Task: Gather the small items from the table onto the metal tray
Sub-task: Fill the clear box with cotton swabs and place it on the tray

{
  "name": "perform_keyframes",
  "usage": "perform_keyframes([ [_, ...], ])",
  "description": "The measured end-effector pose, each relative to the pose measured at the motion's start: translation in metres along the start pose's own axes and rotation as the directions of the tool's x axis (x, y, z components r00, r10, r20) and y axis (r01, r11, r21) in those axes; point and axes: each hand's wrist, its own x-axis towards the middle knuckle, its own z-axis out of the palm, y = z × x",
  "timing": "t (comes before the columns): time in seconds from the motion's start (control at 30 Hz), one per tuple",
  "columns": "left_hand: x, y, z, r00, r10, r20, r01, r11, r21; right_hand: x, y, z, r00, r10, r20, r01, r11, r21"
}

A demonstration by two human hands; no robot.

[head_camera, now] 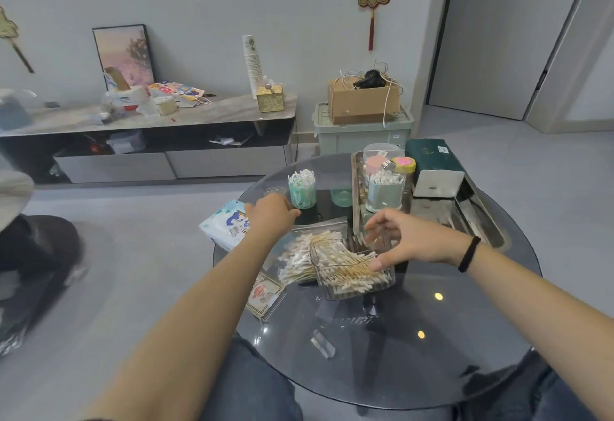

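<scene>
A metal tray (481, 221) lies at the far right of the round glass table (432, 337). On it stand a clear jar of cotton swabs (385, 191), a pink-lidded container (403, 165) and a green tissue pack (435, 168). My right hand (408, 238) grips the right rim of a clear ribbed box of wooden cotton swabs (352, 271). My left hand (272, 214) reaches toward a green cup of cotton swabs (302, 188), fingers curled beside its base; whether it touches is unclear. A bag of loose swabs (299, 254) lies left of the box.
A blue-and-white wipes pack (226, 224) sits at the table's left edge, a small printed box (265, 294) nearer me, a green glass dish (341, 196) left of the tray. A small clear piece (322, 342) lies near the front. A TV cabinet (149, 141) stands behind.
</scene>
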Motion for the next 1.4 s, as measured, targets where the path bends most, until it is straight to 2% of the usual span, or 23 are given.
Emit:
perform_keyframes([
  [0.07,0.012,0.001,0.007,1.000,-0.010,0.002,0.010,0.993,0.120,0.003,-0.002,0.001,1.000,-0.008,0.009,0.008,1.000,-0.020],
  [0.17,0.026,0.000,0.015,1.000,-0.022,0.022,0.017,0.977,0.212,0.009,-0.001,0.003,0.999,-0.009,0.033,0.011,0.999,-0.037],
  [0.3,0.040,-0.006,0.021,0.998,-0.064,0.028,0.057,0.980,0.191,0.016,0.004,0.003,0.999,-0.008,0.052,0.009,1.000,-0.023],
  [0.47,0.039,-0.004,0.018,0.998,-0.040,0.054,0.026,0.969,0.246,0.023,0.004,0.005,0.996,0.004,0.092,-0.002,1.000,-0.021],
  [0.6,0.033,-0.001,0.005,0.996,-0.070,0.058,0.062,0.991,0.117,0.022,0.005,0.005,0.993,0.001,0.118,-0.001,1.000,0.005],
  [0.63,0.029,-0.001,0.000,0.996,-0.074,0.052,0.072,0.997,0.035,0.020,0.005,0.006,0.992,-0.001,0.125,-0.001,1.000,0.013],
  [0.7,0.017,0.001,-0.014,0.996,-0.065,0.060,0.077,0.966,-0.246,0.017,0.006,0.007,0.991,-0.003,0.132,0.003,1.000,0.003],
  [0.8,-0.009,0.003,-0.037,0.997,-0.015,0.081,0.062,0.784,-0.618,0.012,0.008,0.009,0.994,-0.005,0.110,0.013,0.997,-0.072],
  [0.93,-0.041,0.001,-0.055,0.981,0.111,0.159,0.071,0.557,-0.827,0.006,0.010,0.009,0.995,-0.015,0.098,0.026,0.993,-0.117],
  [1.03,-0.058,-0.001,-0.058,0.954,0.186,0.233,0.141,0.407,-0.902,0.003,0.006,0.005,0.994,-0.012,0.104,0.025,0.991,-0.133],
  [1.1,-0.066,0.001,-0.058,0.932,0.248,0.265,0.191,0.286,-0.939,0.001,-0.001,0.002,0.999,-0.039,0.026,0.041,0.996,-0.082],
  [1.2,-0.072,0.006,-0.056,0.897,0.332,0.290,0.309,-0.004,-0.951,0.000,-0.009,-0.001,0.984,-0.047,-0.172,0.056,0.997,0.044],
  [1.27,-0.073,0.010,-0.049,0.874,0.383,0.299,0.375,-0.143,-0.916,0.001,-0.010,0.001,0.978,-0.037,-0.207,0.067,0.988,0.140],
  [1.33,-0.078,0.013,-0.041,0.859,0.417,0.295,0.399,-0.187,-0.898,0.003,-0.010,0.003,0.970,-0.044,-0.237,0.104,0.964,0.246],
  [1.4,-0.081,0.016,-0.031,0.886,0.365,0.287,0.372,-0.187,-0.909,0.006,-0.007,0.005,0.956,-0.046,-0.289,0.151,0.924,0.352],
])
